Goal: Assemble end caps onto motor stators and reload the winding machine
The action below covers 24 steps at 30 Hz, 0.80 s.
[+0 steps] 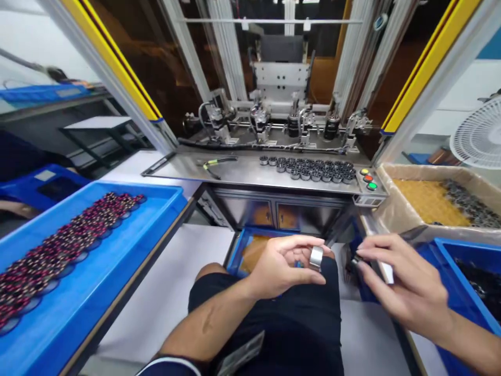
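Note:
Above my lap, my left hand (pixel 274 263) is closed around a short silver metal ring (pixel 316 257), held between thumb and fingers. Farther right, my right hand (pixel 415 284) pinches a small black part (pixel 355 259) between thumb and fingertips; its exact kind is too small to make out. The two hands are apart. On the steel bench ahead, several rows of silver rings with black inserts (pixel 313 169) stand close together.
To the left lies a blue tray (pixel 156 196) of wound rings. Machine fixtures (pixel 260 122) line the bench's back, with coloured push buttons (pixel 368 178) at its right. A lined box (pixel 399 214) and a blue bin (pixel 450 261) of dark parts stand right, near a fan (pixel 479 133).

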Motion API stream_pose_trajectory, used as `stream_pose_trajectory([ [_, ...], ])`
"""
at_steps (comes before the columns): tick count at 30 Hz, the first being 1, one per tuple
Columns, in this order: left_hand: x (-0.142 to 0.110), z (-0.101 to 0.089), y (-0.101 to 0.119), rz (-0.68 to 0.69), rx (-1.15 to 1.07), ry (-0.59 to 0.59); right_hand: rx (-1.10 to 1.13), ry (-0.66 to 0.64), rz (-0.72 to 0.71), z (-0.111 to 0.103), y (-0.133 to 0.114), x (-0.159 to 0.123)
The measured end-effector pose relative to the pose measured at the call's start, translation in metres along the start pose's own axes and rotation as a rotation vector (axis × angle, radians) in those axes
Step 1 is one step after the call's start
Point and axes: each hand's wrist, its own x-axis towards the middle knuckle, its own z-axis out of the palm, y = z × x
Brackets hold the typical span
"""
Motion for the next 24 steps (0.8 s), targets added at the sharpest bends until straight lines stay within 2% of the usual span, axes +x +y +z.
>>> stream_pose_trajectory([
  [3, -0.011, 0.002, -0.002, -0.014, -0.012, -0.027, 0.113, -0.051, -0.048, 0.02, -0.022, 0.01],
  [6, -0.012, 0.008, -0.011, -0.049, -0.055, -0.082, 0.14, -0.062, -0.055, 0.02, -0.029, 0.005],
  [10, -0.006, 0.02, -0.021, -0.078, -0.074, -0.105, 0.116, -0.061, 0.002, 0.015, -0.025, -0.002],
  [13, -0.003, 0.024, -0.025, -0.032, -0.066, -0.097, 0.124, -0.063, 0.013, 0.012, -0.022, -0.004],
  [18, -0.004, 0.023, -0.025, 0.023, -0.051, -0.047, 0.155, -0.136, -0.048, 0.011, -0.017, -0.006],
  [21, -0.003, 0.02, -0.023, 0.032, -0.047, -0.026, 0.082, -0.114, -0.096, 0.013, -0.014, -0.007],
  [24, 0.0, 0.02, -0.025, -0.022, -0.059, -0.018, 0.005, -0.097, -0.15, 0.012, -0.008, -0.009],
])
